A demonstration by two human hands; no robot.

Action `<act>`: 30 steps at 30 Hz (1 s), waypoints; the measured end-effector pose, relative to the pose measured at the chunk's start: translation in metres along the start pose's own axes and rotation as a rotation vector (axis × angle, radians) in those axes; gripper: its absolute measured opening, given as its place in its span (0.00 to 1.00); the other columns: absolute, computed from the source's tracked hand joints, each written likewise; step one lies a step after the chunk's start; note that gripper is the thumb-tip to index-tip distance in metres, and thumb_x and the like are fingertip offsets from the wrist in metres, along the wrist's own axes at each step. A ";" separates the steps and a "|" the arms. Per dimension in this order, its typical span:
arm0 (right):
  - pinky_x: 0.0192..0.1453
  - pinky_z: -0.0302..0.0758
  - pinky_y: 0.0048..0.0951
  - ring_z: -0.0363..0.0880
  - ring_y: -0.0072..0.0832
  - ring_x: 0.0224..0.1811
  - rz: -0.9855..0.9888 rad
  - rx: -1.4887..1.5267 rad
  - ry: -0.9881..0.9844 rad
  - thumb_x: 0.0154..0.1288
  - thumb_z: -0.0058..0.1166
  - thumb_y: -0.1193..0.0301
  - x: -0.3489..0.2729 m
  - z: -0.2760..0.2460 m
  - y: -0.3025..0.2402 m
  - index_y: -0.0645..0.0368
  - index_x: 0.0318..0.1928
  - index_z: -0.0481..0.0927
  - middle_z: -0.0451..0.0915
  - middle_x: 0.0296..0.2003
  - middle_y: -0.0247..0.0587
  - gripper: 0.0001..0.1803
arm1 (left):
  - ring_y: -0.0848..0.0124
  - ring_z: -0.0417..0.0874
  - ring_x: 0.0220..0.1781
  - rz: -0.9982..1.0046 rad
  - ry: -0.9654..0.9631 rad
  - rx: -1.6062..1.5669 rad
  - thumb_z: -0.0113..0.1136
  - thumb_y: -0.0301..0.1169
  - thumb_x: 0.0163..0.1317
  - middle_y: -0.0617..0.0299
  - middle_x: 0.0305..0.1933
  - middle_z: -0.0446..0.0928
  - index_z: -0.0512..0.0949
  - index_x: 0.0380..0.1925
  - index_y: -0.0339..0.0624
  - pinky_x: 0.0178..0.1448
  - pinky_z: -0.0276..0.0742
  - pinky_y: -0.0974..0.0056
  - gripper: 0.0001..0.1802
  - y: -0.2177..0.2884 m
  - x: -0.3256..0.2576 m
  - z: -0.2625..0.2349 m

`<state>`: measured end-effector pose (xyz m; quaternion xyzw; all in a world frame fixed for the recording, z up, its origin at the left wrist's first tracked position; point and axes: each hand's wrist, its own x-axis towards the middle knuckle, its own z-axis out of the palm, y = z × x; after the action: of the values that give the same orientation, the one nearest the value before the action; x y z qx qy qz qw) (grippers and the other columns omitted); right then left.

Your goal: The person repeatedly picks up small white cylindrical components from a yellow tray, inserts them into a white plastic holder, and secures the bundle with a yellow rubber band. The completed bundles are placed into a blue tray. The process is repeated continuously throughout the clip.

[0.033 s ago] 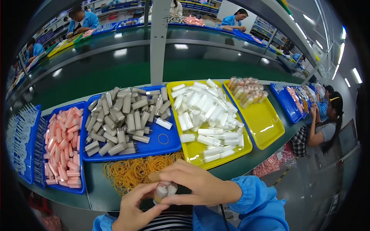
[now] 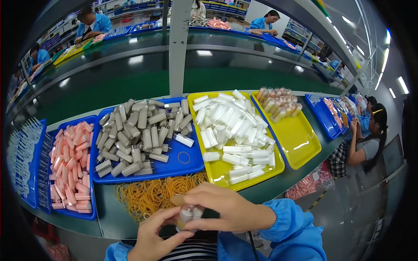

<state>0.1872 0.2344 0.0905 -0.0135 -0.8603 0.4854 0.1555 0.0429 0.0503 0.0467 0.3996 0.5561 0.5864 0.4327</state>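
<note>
Both my hands are closed round a small bundle of tubes [image 2: 190,214] with pale, rounded ends, low in the middle. My left hand [image 2: 157,232] grips it from the left, thumb below. From the right, my right hand [image 2: 230,211] holds it between thumb and fingers. A tan patch shows at a right fingertip; I cannot tell what it is. Just beyond the hands lies a loose heap of yellow-brown rubber bands [image 2: 146,193]. A blue tray [image 2: 185,152] of grey-brown tubes and a yellow tray [image 2: 222,182] of white capped tubes stand behind them.
Pink tubes [image 2: 72,167] fill a blue tray at left, beside trays of clear pieces [image 2: 21,156]. A yellow tray [image 2: 300,148] at right has tube bundles [image 2: 281,104] at its far end. A metal post [image 2: 177,56] rises behind the trays. A co-worker [image 2: 370,139] sits at far right.
My hands and the bundle have shifted very slightly to the right. The trays and rubber bands stay as they were.
</note>
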 end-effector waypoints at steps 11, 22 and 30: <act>0.48 0.73 0.32 0.78 0.31 0.40 0.198 -0.893 0.985 0.55 0.68 0.72 -0.049 -0.209 0.103 0.61 0.49 0.79 0.82 0.41 0.41 0.20 | 0.67 0.81 0.53 0.170 0.144 0.181 0.62 0.19 0.61 0.54 0.54 0.77 0.77 0.52 0.30 0.56 0.76 0.67 0.18 0.035 0.004 -0.010; 0.61 0.65 0.41 0.73 0.40 0.55 0.176 -1.246 0.822 0.51 0.70 0.67 -0.059 -0.218 0.161 0.58 0.48 0.80 0.80 0.50 0.42 0.22 | 0.70 0.81 0.52 0.101 0.150 0.159 0.60 0.19 0.64 0.55 0.53 0.77 0.78 0.52 0.31 0.54 0.76 0.69 0.15 0.027 0.004 -0.011; 0.42 0.78 0.41 0.83 0.44 0.37 0.864 -0.849 0.838 0.57 0.67 0.55 -0.083 -0.215 0.153 0.60 0.39 0.81 0.84 0.33 0.47 0.21 | 0.70 0.82 0.50 0.029 0.254 0.072 0.58 0.20 0.66 0.56 0.49 0.81 0.77 0.52 0.31 0.54 0.76 0.69 0.14 0.021 0.001 -0.017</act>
<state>0.3069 0.4791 0.0440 -0.5948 -0.7604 0.0827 0.2473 0.0253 0.0464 0.0669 0.3455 0.6213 0.6180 0.3357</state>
